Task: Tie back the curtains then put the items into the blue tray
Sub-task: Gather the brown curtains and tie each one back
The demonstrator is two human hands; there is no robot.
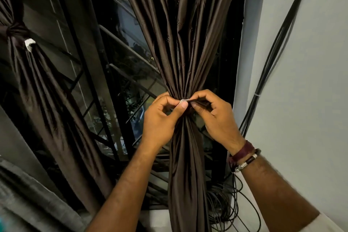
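A: How does the grip stand on each side?

B: Both are closed in a pinch. The left hand (160, 118) nips the pale tip of a dark tie-back strap (195, 102) between thumb and forefinger; the right hand (216, 117) pinches the strap's dark length just beside it. The two ends meet at the front, where they can be fastened.

A: And the curtain itself?

B: The right curtain (186, 43), dark brown and glossy, is bunched into a narrow waist exactly where the hands meet, fanning out above and hanging in a column below. The strap seems to pass behind the bunch, though that part is hidden.

A: What lies around it?

B: To the left, the other curtain (37, 84) is already cinched by its own strap with a white tab (29, 44). Between them is a window grille (120, 58), dark outside. Right of the hands, black cables (271, 58) run down a pale wall (305, 81). No blue tray is in view
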